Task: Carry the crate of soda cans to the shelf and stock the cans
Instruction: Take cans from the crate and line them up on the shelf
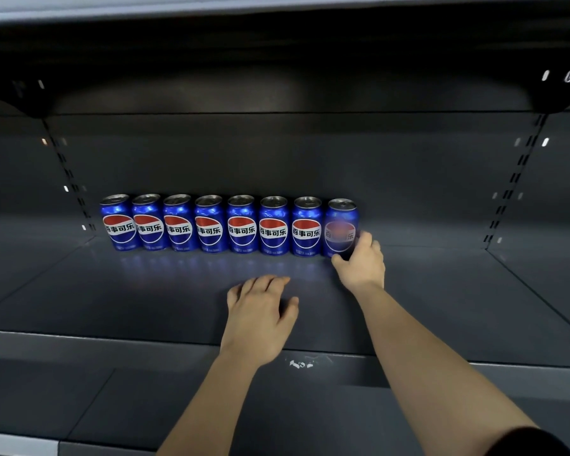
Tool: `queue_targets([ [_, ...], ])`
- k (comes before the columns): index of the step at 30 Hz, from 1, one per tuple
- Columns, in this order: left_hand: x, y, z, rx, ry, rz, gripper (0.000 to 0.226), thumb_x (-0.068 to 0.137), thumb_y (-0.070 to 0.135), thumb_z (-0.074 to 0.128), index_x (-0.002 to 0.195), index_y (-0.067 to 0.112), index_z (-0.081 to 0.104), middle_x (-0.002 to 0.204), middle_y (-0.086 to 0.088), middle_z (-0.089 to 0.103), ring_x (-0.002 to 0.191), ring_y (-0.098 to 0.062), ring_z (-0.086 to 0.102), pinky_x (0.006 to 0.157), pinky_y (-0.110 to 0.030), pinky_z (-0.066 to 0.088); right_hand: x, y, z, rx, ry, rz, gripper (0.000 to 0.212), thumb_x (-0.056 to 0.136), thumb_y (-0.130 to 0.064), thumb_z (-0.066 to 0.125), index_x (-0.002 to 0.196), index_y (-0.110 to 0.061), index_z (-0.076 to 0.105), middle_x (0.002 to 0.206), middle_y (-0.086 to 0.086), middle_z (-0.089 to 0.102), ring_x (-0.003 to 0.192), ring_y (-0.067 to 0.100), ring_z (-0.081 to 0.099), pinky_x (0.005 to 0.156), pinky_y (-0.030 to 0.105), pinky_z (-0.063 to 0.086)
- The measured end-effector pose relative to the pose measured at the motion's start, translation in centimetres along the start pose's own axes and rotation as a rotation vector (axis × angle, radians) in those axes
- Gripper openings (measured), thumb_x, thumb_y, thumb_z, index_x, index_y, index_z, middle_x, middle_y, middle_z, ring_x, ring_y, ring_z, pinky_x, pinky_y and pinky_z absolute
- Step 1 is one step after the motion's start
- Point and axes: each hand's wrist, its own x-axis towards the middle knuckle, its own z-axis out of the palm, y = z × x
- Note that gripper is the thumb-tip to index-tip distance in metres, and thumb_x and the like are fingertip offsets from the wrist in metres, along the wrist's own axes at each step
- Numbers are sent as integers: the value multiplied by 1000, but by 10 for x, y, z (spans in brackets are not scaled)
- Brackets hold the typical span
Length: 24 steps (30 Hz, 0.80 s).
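1. The right hand (359, 264) grips the eighth can (341, 222) low on its body, thumb at the front and fingers round the right side. The can stands at the right end of the line, at the back of the shelf (112, 291). Its label is blurred, so it may be turning or sliding, and letting go at this instant could leave it rocking.
2. It stands just beside the seventh can (306, 227); whether they touch, I cannot tell. A sideways shove could knock that neighbour, and the row of seven cans (209, 225) is tightly packed — one bump could travel down the line.
3. The grip sits low, so the top is free to tip. Drawing the fingers away toward the front could drag the can forward, out of line.
4. The left hand (260, 311) is open over the bare shelf in front of the row, fingers relaxed, holding nothing — it is too far from the cans to steady one that falls.
5. The crate is out of view, so I cannot say how many cans remain.
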Motion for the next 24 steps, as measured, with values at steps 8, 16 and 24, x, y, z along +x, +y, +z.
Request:
queue_targets([
  [8, 0, -1, 2, -15, 6, 0, 45, 97, 46, 36, 140, 33, 40, 142, 14, 42, 132, -7, 32, 111, -32, 11, 4, 2, 4, -52, 14, 10, 62, 88, -24, 69, 140, -13, 36, 135, 11, 55, 125, 31, 47, 102, 44, 40],
  [16, 0, 0, -1, -58, 25, -12, 44, 97, 42, 39, 138, 28, 44, 140, 10, 46, 131, -9, 35, 111, -32, 14, -4, -6, -3, -3, -25, 58, 63, 88, -21, 69, 139, -6, 35, 135, 15, 54, 126, 33, 48, 101, 43, 42],
  [24, -4, -5, -14, -29, 29, -32, 46, 96, 45, 39, 140, 30, 42, 144, 10, 42, 132, -13, 34, 111, -38, 15, -46, -29, -14, 142, -75, 85, 64, 81, -12, 68, 136, -4, 36, 140, 18, 43, 128, 36, 45, 104, 42, 42],
])
